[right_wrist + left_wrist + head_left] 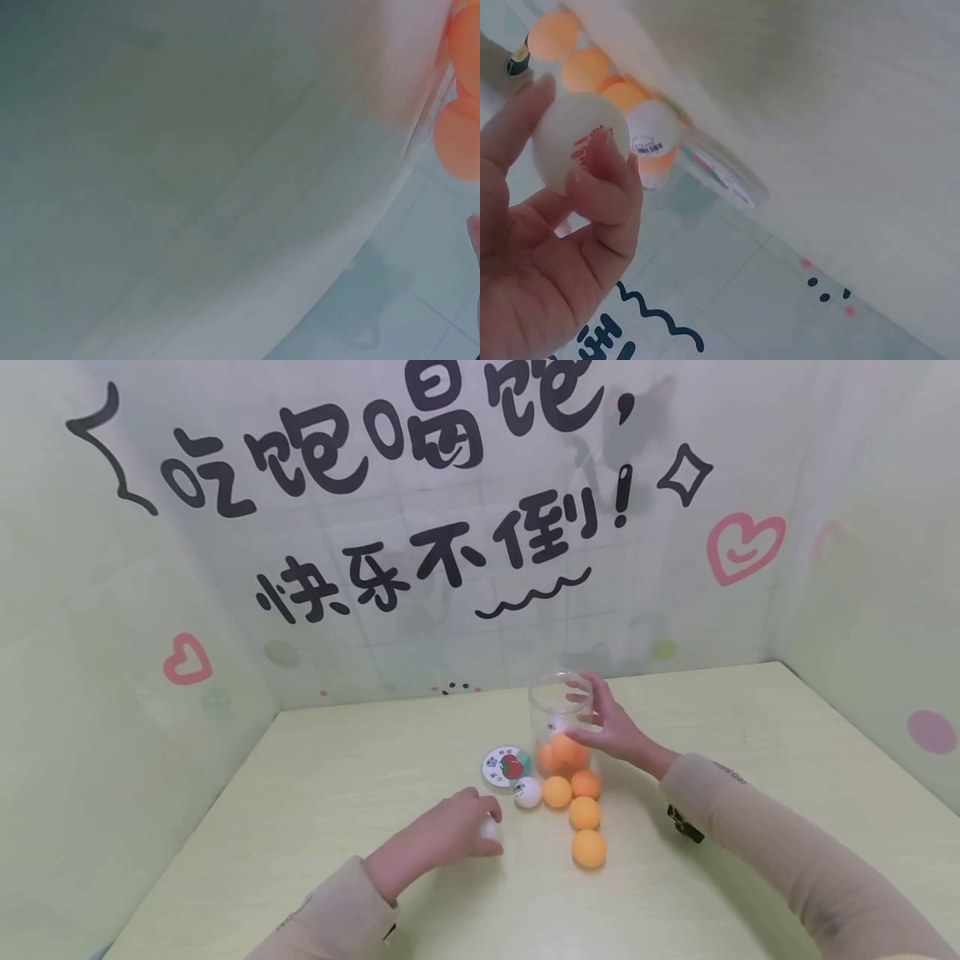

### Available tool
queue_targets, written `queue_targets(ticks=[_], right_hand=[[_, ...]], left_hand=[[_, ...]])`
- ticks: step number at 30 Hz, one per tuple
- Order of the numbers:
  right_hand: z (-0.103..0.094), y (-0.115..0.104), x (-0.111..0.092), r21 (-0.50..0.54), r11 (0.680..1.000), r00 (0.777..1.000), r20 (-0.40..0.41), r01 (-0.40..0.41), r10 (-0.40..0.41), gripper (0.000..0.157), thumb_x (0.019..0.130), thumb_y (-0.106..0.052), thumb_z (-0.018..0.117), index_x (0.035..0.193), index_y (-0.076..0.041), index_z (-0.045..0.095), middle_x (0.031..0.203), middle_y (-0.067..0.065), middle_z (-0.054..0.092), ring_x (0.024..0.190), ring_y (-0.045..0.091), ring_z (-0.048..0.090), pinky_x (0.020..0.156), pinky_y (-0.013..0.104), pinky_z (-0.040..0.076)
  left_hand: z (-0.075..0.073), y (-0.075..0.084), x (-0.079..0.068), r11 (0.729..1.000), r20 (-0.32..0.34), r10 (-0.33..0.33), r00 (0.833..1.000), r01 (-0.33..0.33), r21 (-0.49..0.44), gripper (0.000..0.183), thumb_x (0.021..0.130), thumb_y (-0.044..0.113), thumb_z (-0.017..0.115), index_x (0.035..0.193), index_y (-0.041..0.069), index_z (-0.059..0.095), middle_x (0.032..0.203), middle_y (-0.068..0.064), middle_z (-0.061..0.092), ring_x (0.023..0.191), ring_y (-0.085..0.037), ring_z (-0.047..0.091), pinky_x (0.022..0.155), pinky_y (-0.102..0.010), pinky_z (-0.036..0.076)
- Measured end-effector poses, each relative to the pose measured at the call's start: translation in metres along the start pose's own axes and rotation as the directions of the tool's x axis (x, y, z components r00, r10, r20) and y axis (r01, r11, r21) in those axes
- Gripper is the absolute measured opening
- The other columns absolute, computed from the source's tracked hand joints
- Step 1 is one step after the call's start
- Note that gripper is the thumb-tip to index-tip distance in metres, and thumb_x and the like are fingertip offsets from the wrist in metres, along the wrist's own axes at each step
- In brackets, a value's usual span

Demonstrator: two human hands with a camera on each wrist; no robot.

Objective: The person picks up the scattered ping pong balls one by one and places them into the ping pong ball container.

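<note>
1. A smooth white plastic ball with small red print (pixel 559 146) is held in the left hand (pixel 442 831), its thumb and fingers clamped round the sides. Such a light, slick sphere is probably best gripped by the fingertips, with no hard squeeze, so that it is let go cleanly.
2. A clear, upright, cylindrical plastic jar (pixel 542 714) is steadied by the right hand (pixel 615 727), its fingers and thumb curled round the right wall. This hold should be kept firm but gentle, as a thin, light vessel could be tipped easily.
3. Orange balls (pixel 564 753) and a white one (pixel 555 725) are seen inside, through the wall. The round top is uncovered, and the fingers are best kept from crossing it.
4. Against the near side of the jar, a bent row is formed on the pale bench (pixel 322 843) by a loose white ball (pixel 527 792) and four loose orange balls (pixel 585 814). The left hand should be raised before it is brought across, since these could be sent rolling by a brush of the knuckles.
5. A flat, round, white disc printed with red tomatoes (pixel 506 767) lies just beside the jar's left side; it should be left undisturbed.
6. Whether the held ball is touching the bench cannot be told.
</note>
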State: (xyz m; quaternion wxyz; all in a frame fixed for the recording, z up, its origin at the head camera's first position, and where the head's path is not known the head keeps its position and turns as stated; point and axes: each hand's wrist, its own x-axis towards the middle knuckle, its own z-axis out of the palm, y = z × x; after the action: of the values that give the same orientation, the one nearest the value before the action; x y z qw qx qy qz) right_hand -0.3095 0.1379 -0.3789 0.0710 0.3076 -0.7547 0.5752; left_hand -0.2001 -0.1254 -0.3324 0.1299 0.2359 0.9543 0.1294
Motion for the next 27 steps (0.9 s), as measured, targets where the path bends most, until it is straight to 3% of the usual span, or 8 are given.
queue_targets(ticks=[6, 13, 27], right_hand=[[0.000, 0.002, 0.000, 0.003, 1.000, 1.000, -0.003, -0.011, 0.011, 0.079, 0.078, 0.008, 0.064, 0.137, -0.003, 0.012, 0.142, 0.026, 0.027, 0.127, 0.044, 0.033, 0.095, 0.057, 0.037], [0.001, -0.015, -0.002, 0.020, 1.000, 1.000, -0.002, -0.004, 0.004, 0.077, 0.077, 0.013, 0.061, 0.135, 0.004, 0.011, 0.139, 0.033, 0.025, 0.124, 0.050, 0.031, 0.093, 0.062, 0.035], [0.003, -0.024, -0.002, 0.016, 1.000, 1.000, 0.007, -0.008, 0.008, 0.076, 0.077, 0.014, 0.060, 0.134, 0.006, 0.011, 0.139, 0.034, 0.024, 0.124, 0.052, 0.030, 0.093, 0.064, 0.033]], left_hand=[[-0.023, -0.004, 0.006, 0.998, -0.078, -0.067, 0.995, 0.066, -0.017, 0.039, 0.075, 0.025, 0.075, 0.107, 0.010, 0.060, 0.101, -0.011, 0.056, 0.075, -0.021, 0.052, 0.068, -0.036, 0.050], [-0.044, -0.002, 0.019, 0.995, -0.227, -0.096, 0.969, 0.086, -0.054, 0.038, 0.076, 0.022, 0.074, 0.107, 0.010, 0.055, 0.099, -0.011, 0.054, 0.073, -0.021, 0.053, 0.063, -0.032, 0.049], [-0.071, 0.013, 0.042, 0.993, -0.301, -0.095, 0.949, 0.070, -0.093, 0.035, 0.080, 0.016, 0.068, 0.113, 0.011, 0.058, 0.115, -0.016, 0.052, 0.090, -0.027, 0.055, 0.072, -0.037, 0.053]])
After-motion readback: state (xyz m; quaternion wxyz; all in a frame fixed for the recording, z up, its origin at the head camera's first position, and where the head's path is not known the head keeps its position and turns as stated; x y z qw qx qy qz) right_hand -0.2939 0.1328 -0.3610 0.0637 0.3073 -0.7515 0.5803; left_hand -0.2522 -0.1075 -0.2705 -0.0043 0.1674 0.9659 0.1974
